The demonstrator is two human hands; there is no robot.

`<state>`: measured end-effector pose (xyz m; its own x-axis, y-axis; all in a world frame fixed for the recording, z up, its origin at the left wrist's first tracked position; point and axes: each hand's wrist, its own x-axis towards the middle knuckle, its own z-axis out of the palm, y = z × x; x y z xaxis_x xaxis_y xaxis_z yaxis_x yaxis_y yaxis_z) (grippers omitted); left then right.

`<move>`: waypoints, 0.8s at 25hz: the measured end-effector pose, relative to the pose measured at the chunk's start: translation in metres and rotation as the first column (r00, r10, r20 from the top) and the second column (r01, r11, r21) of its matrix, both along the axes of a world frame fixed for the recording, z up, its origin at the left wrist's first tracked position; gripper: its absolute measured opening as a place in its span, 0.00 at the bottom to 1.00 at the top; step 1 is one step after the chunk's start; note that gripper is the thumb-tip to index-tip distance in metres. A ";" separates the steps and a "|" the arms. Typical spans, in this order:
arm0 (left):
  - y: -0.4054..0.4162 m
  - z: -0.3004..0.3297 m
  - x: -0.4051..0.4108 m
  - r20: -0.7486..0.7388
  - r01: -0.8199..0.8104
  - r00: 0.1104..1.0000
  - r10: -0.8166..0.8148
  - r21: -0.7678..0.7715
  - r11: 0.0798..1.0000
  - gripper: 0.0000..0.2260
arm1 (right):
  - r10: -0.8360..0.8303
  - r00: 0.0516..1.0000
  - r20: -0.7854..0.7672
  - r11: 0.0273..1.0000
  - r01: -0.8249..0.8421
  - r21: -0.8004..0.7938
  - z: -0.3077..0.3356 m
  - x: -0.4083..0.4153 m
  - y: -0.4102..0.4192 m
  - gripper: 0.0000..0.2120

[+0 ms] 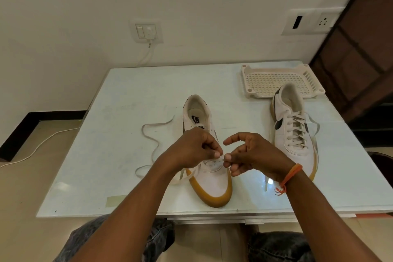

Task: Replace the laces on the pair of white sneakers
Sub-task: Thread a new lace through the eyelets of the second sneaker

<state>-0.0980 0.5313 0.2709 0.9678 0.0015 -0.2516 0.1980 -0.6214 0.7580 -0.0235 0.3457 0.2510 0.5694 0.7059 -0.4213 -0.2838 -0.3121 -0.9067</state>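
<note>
left hand (pixel 194 144) + right hand (pixel 251 153): both pinching lace (pixel 148 144) over near shoe (pixel 209 176) | laced shoe (pixel 294 132) right | tray (pixel 270 81) far right on bench (pixel 127 102)

Soft dim indoor light, faint glare on table (pixel 127 100), wide-angle bending at edges, slightly soft overall.

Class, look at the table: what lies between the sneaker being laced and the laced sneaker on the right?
In the head view, only the person's right hand hangs over that gap between the near sneaker and the laced sneaker; the table there is otherwise bare.
</note>
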 end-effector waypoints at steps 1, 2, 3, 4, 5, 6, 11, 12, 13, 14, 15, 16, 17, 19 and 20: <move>0.002 -0.001 0.001 -0.011 -0.018 1.000 0.018 0.007 1.000 0.05 | -0.022 0.999 0.028 1.000 0.022 -0.006 -0.001 -0.001 0.001 0.20; 0.004 -0.002 0.001 -0.038 -0.029 0.999 0.029 0.008 1.000 0.05 | -0.043 0.998 0.049 0.999 0.043 0.005 -0.001 -0.003 0.004 0.18; 0.006 -0.004 0.000 -0.078 -0.026 0.997 0.026 0.009 1.000 0.04 | -0.066 0.996 0.065 0.998 0.064 0.025 -0.002 -0.005 0.008 0.17; 0.007 -0.005 -0.001 -0.117 -0.012 0.993 0.013 0.010 1.000 0.03 | -0.088 0.992 0.089 0.996 0.085 0.041 -0.003 -0.006 0.011 0.16; 0.008 -0.006 -0.002 -0.144 -0.004 0.990 0.005 0.004 1.000 0.03 | -0.105 0.987 0.121 0.994 0.101 0.043 -0.006 -0.008 0.015 0.16; 0.009 -0.005 -0.003 -0.148 -0.013 0.989 0.011 -0.012 1.000 0.04 | -0.116 0.982 0.146 0.993 0.112 0.035 -0.008 -0.009 0.018 0.15; 0.010 0.001 -0.002 -0.191 -0.202 0.966 0.172 -0.150 0.968 0.03 | -0.188 0.979 0.079 0.981 0.183 0.062 -0.011 -0.012 0.021 0.13; 0.009 0.000 -0.001 -0.213 -0.260 0.950 0.228 -0.135 0.956 0.02 | -0.216 0.973 0.083 0.976 0.212 0.056 -0.012 -0.010 0.020 0.12; 0.009 -0.003 0.001 -0.204 -0.302 0.935 0.290 -0.027 0.953 0.02 | -0.271 0.959 0.085 0.962 0.268 0.047 -0.013 -0.007 0.019 0.11; 0.007 -0.008 0.003 -0.144 -0.303 0.932 0.331 0.188 0.934 0.04 | -0.345 0.935 0.078 0.938 0.343 0.038 -0.016 -0.003 0.017 0.10; 0.003 -0.012 0.002 -0.047 -0.274 0.945 0.324 0.425 0.863 0.05 | -0.418 0.906 0.065 0.908 0.417 0.025 -0.020 0.001 0.015 0.09; -0.002 -0.017 0.000 0.047 -0.245 0.962 0.270 0.588 0.771 0.07 | -0.468 0.882 0.056 0.884 0.468 0.002 -0.023 0.003 0.013 0.08; -0.005 -0.024 -0.002 0.099 -0.218 0.973 0.207 0.673 0.707 0.07 | -0.482 0.874 0.060 0.874 0.484 -0.032 -0.027 0.004 0.013 0.07; -0.011 -0.037 -0.002 0.121 -0.183 0.983 0.138 0.703 0.687 0.08 | -0.426 0.901 0.080 0.896 0.432 -0.103 -0.036 0.001 0.015 0.04; -0.013 -0.042 -0.001 0.111 -0.186 0.982 0.150 0.666 0.723 0.08 | -0.387 0.918 0.087 0.910 0.395 -0.128 -0.040 -0.002 0.016 0.03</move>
<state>-0.0994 0.5179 0.2291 0.9456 0.3160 -0.0770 0.3247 -0.9309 0.1675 -0.0255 0.3619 0.2106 0.8141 0.3583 -0.4570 -0.3573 -0.3113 -0.8806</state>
